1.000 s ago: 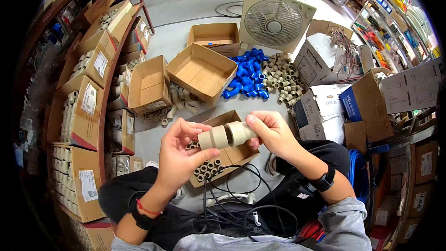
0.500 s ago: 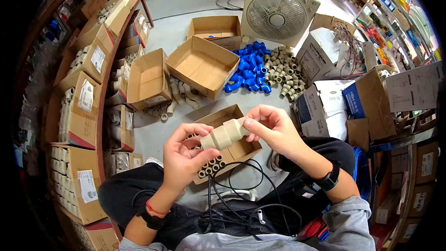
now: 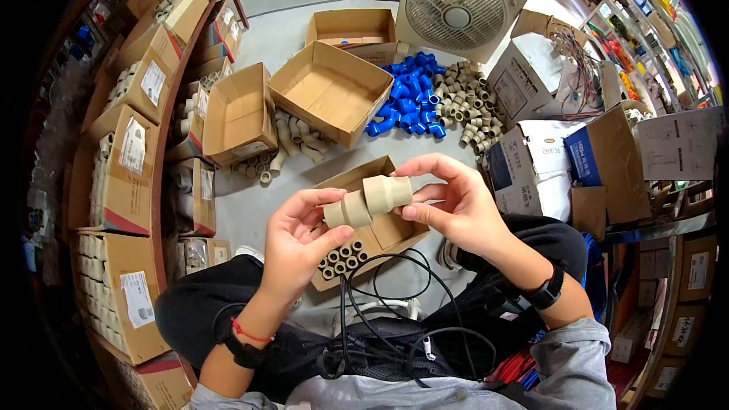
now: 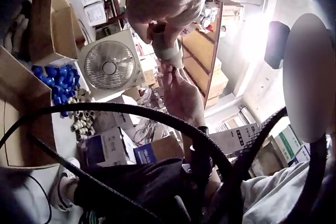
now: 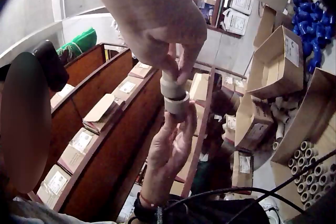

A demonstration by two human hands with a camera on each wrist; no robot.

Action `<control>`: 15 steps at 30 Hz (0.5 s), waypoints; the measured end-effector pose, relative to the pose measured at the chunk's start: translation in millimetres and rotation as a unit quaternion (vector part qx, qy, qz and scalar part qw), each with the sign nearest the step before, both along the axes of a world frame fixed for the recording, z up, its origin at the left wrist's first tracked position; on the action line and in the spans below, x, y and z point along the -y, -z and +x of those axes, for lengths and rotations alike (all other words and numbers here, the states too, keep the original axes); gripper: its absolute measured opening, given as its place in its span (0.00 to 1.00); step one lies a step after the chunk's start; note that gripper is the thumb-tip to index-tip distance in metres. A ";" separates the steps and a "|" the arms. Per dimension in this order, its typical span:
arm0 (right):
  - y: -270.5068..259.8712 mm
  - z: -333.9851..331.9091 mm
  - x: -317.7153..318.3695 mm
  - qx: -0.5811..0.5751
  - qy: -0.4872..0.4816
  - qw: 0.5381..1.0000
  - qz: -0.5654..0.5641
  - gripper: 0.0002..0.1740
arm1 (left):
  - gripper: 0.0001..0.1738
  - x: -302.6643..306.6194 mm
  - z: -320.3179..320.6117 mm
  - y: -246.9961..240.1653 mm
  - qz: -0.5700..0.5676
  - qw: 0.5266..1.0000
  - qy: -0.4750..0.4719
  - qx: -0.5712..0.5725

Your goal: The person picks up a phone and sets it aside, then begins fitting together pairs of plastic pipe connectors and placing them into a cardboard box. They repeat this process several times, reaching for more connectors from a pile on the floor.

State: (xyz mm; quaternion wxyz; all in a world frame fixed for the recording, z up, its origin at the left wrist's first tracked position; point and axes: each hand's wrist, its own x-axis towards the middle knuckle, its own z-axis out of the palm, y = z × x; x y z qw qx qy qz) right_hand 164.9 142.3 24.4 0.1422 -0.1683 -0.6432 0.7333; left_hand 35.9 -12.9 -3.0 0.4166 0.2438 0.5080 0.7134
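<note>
My left hand (image 3: 300, 235) pinches a beige plastic pipe reducer (image 3: 346, 213) between thumb and fingers. A second beige pipe reducer (image 3: 386, 193) is held by my right hand (image 3: 459, 209), index finger above and thumb below its narrower end. The two reducers are end to end, the right one a little higher and overlapping the left one in the head view. In the right wrist view a dark seam shows between the right-hand reducer (image 5: 171, 86) and the left-hand reducer (image 5: 177, 106). Below the hands stands an open cardboard box (image 3: 395, 234) with small beige fittings (image 3: 339, 260) in rows.
Black cables (image 3: 418, 258) loop over the lap. Ahead lie blue pipe fittings (image 3: 410, 99) and a heap of beige fittings (image 3: 465, 102), before a box fan (image 3: 459, 11). Open cartons (image 3: 330, 91) stand ahead, stocked shelf boxes (image 3: 137, 300) at left, more boxes (image 3: 531, 159) at right.
The two reducers, first slightly apart, came into line end to end; now the right one sits higher than the left. The right-hand fingers have shifted on their reducer.
</note>
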 end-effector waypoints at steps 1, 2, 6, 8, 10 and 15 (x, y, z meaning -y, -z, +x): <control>-0.1 0.5 -0.3 0.006 -0.005 1.000 0.009 0.20 | 0.20 -0.1 0.3 1.8 0.005 1.000 0.002 0.003; -0.9 1.1 -0.9 0.013 -0.009 1.000 0.018 0.20 | 0.20 0.1 0.4 2.2 0.000 1.000 0.006 0.000; 0.5 2.1 -2.1 0.025 -0.021 0.999 0.040 0.20 | 0.18 1.5 -0.6 2.5 -0.026 0.999 0.023 0.007; 0.3 2.2 -0.9 0.018 -0.013 0.999 0.041 0.19 | 0.16 1.5 -1.6 -2.1 -0.045 0.997 0.020 0.057; 0.2 1.8 0.3 0.015 -0.005 0.999 0.044 0.18 | 0.15 1.0 -2.9 -9.7 -0.068 0.987 0.005 0.144; -0.8 0.8 1.5 0.024 0.010 0.999 0.030 0.16 | 0.15 -0.1 -3.4 -3.2 -0.022 0.995 -0.011 0.099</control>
